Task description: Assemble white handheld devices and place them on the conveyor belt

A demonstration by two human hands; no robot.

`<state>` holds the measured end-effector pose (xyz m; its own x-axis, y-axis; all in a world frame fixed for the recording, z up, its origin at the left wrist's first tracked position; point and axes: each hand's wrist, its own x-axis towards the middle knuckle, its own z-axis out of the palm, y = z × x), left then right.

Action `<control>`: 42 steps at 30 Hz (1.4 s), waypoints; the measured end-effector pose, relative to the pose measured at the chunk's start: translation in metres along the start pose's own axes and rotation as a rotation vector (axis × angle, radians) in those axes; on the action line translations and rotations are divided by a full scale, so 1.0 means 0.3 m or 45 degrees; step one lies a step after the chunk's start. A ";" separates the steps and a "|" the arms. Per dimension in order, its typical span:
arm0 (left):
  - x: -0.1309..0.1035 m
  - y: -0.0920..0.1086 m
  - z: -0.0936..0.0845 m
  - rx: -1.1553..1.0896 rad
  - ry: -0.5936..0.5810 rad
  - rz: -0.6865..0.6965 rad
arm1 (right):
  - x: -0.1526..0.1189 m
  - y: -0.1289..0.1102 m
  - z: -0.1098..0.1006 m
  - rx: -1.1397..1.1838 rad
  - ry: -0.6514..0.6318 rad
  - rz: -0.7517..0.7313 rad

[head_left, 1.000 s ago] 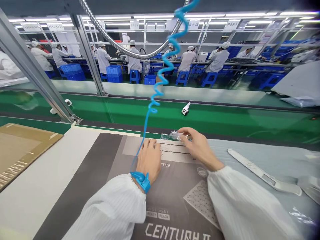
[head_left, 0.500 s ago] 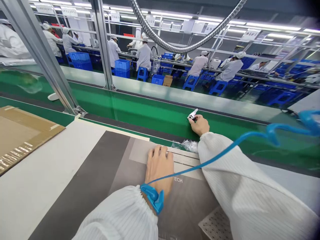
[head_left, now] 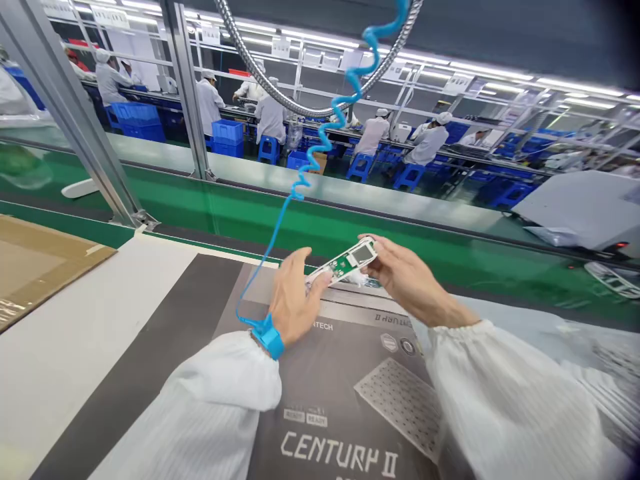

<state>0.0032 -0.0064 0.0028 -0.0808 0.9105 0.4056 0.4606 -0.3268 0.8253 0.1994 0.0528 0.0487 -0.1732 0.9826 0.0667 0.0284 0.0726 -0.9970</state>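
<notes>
A slim white device housing with a green circuit board and a small grey screen is held up, tilted, over the near edge of the green belt. My right hand grips its upper right end, by the screen. My left hand has its thumb on the lower left end, its other fingers partly hidden behind. A blue wrist strap sits on my left wrist, its coiled cord rising up. Under both forearms lies a dark printed cardboard sheet marked "CENTURY II".
Beyond the bench runs a green conveyor belt. A metal post stands at left, near brown cardboard. A flexible metal hose hangs overhead. Clear plastic lies at right. Co-workers sit at a far line.
My right hand has brought the white device from over the belt back toward me. My left hand has lifted off the cardboard sheet to the device's other end. The view has shifted slightly.
</notes>
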 end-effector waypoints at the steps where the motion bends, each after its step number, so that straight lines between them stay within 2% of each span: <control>1: -0.003 0.009 -0.001 -0.100 -0.160 -0.066 | -0.043 0.009 0.017 0.005 0.000 0.030; 3: -0.012 0.024 0.002 -0.243 -0.454 -0.204 | -0.107 0.039 0.035 -0.112 0.066 0.036; 5: -0.021 0.033 0.005 -0.223 -0.556 -0.255 | -0.147 0.068 0.029 -0.400 0.202 -0.104; 7: -0.027 0.037 0.007 -0.102 -0.520 -0.221 | -0.168 0.083 0.009 -0.762 0.277 -0.356; 10: -0.031 0.040 0.006 0.024 -0.483 -0.163 | -0.176 0.084 -0.015 -1.266 0.216 -0.653; 14: -0.026 0.028 0.009 0.037 -0.431 -0.157 | -0.177 0.080 -0.001 -1.694 0.126 -0.800; 17: -0.007 0.002 0.005 0.082 -0.351 -0.333 | -0.172 0.085 0.018 -1.677 -0.002 -0.820; 19: 0.011 -0.020 -0.005 0.124 -0.214 -0.454 | -0.147 0.097 0.017 -1.548 0.004 -0.735; 22: 0.032 -0.043 -0.023 0.017 -0.032 -0.585 | -0.069 0.133 -0.006 -1.444 0.159 -0.395; 25: 0.039 -0.043 -0.029 -0.264 -0.030 -0.665 | 0.006 0.177 -0.041 -1.552 0.280 -0.098; 27: 0.040 -0.033 -0.028 -0.409 -0.042 -0.677 | 0.019 0.191 -0.077 -1.602 0.308 -0.090; 30: 0.042 -0.021 -0.026 -0.576 0.023 -0.676 | -0.034 0.168 -0.177 -1.656 0.292 -0.053; 35: 0.043 -0.011 -0.023 -0.874 0.097 -0.678 | -0.235 0.080 -0.442 -1.902 0.370 0.459; 38: 0.041 0.000 -0.022 -1.013 0.085 -0.687 | -0.328 0.059 -0.568 -1.910 0.329 0.623; 40: 0.039 0.008 -0.022 -1.053 0.062 -0.697 | -0.356 0.047 -0.600 -1.867 0.267 0.622; 42: 0.037 0.014 -0.020 -1.047 0.030 -0.695 | -0.361 0.019 -0.577 -1.755 0.242 0.558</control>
<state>-0.0011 0.0009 0.0130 -0.1214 0.9863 -0.1115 -0.4026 0.0537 0.9138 0.3889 -0.0235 0.0428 0.2247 0.9679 -0.1127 0.9644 -0.2375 -0.1167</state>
